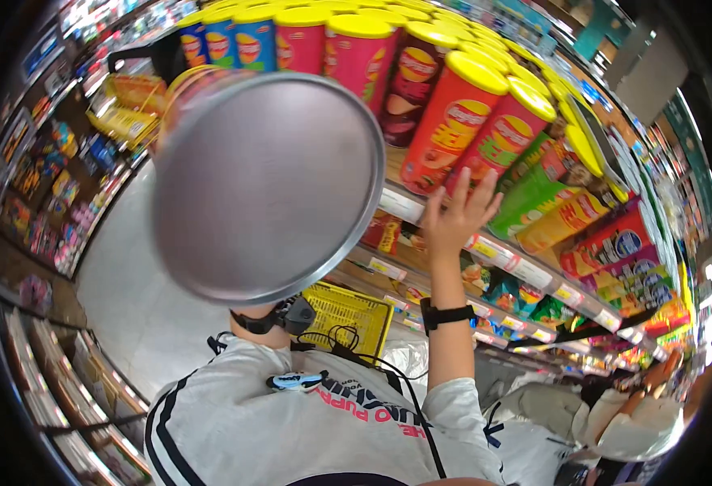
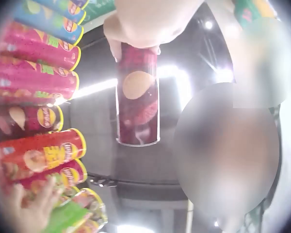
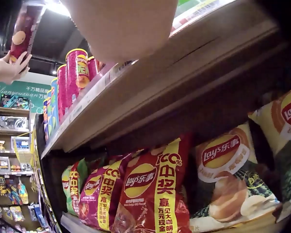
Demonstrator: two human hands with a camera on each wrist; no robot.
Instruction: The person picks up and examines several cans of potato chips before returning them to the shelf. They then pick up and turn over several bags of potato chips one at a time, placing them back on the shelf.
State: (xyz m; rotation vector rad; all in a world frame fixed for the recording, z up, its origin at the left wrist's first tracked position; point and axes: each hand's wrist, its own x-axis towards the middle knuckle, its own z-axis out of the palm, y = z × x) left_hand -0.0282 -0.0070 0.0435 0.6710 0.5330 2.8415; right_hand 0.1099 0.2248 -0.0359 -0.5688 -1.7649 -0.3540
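Observation:
A dark maroon potato chip canister is held up in my left hand, fingers and thumb wrapped round one end. In the head view the round grey metal bottom of a canister looms large and hides that hand. The right wrist view shows the same canister in the left hand, off to the left. My right hand is at the shelf, its fingers extended and spread over the lower part of a pink chip canister. Left of that stands an orange-red canister.
Rows of yellow-lidded canisters fill the shelf top. Bags of chips stand on the shelf below. A yellow basket sits low in front of the body. Another person is at lower right. Magazine racks line the left.

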